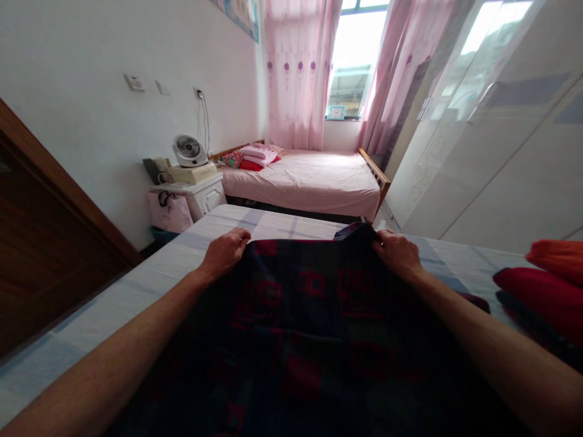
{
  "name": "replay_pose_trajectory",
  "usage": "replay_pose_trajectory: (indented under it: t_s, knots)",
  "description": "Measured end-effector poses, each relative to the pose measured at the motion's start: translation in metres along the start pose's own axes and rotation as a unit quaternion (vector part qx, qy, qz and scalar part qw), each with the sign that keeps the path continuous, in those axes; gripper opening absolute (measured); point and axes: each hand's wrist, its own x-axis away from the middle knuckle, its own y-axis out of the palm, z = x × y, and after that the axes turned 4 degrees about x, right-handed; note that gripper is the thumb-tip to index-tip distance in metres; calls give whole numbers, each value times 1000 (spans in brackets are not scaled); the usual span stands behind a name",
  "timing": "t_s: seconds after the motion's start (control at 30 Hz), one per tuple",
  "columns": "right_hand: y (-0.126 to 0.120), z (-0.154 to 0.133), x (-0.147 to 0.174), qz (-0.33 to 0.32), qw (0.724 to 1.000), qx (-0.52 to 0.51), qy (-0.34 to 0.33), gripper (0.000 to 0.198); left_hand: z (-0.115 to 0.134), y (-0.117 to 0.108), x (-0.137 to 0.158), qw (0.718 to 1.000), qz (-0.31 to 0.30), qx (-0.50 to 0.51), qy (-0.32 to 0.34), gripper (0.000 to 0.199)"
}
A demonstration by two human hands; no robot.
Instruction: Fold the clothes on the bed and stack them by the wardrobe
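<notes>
A dark garment (314,340) with a red and green square pattern is stretched between my two hands, its lower part falling toward me. My left hand (226,250) pinches its far left corner. At the far right, my right hand (397,252) grips the edge beside a bunched, folded-over bit of the cloth. I cannot tell from its visible part what kind of garment it is. Beneath and around it lies a bed with a pale blue and white checked sheet (207,229).
Folded red and orange clothes (542,297) are stacked at the right. Beyond the near bed stands a second bed (319,179) with a pink sheet and pillows. A small fan (189,150) sits on a white nightstand (203,195); a white wardrobe (496,145) lines the right wall.
</notes>
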Motion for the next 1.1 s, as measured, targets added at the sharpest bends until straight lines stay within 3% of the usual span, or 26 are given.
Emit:
replay_pose_trajectory:
  t_s: [0.1,0.23,0.33,0.43,0.6,0.9,1.0,1.1]
  knots:
    - [1,-3,-3,-10,1000,-12,19,31,-14,3,0,998,-61,15,28,36]
    - [2,-16,3,12,999,-14,-40,33,-35,2,7,992,-111,22,55,39]
    - [4,-20,5,-47,996,-21,-76,28,-38,-2,8,992,-119,5,47,27]
    - [7,-15,-2,-96,994,-40,-44,25,-33,-6,1,995,-97,-27,14,23]
    - [13,-2,-14,-42,996,-80,27,34,-32,-11,-17,996,-38,-62,-46,27]
    - [5,2,-26,-66,994,-86,6,36,-26,-2,-27,993,-2,-86,-80,30]
    - [-5,25,-27,-96,992,-85,5,36,-26,-2,-16,992,7,-71,-109,34]
    - [-11,62,-15,-142,987,-72,14,38,-42,-6,1,985,0,-51,-166,44]
